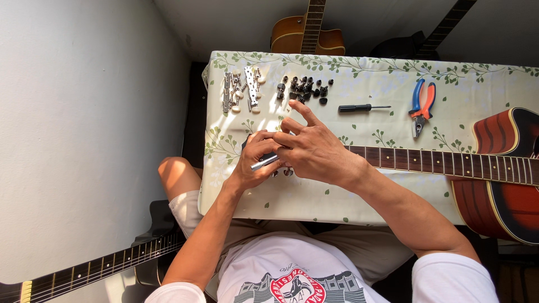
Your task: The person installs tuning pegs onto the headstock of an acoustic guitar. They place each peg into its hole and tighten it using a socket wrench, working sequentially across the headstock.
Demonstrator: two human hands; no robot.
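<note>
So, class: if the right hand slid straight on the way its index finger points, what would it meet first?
Probably the black pegs: the right hand points its index finger up-left at that cluster, with only bare cloth between, though height is unclear.

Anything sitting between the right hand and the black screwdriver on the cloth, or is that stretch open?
Nothing visible blocks it. The right hand rests over the guitar's headstock end, and the screwdriver lies just beyond it on bare tablecloth. The black tuner parts sit off to one side, the pliers to the other.

Pliers (pixel 421 106), a screwdriver (pixel 362 108) and black pegs (pixel 306 88) lie on the tablecloth (pixel 382 78).
</note>
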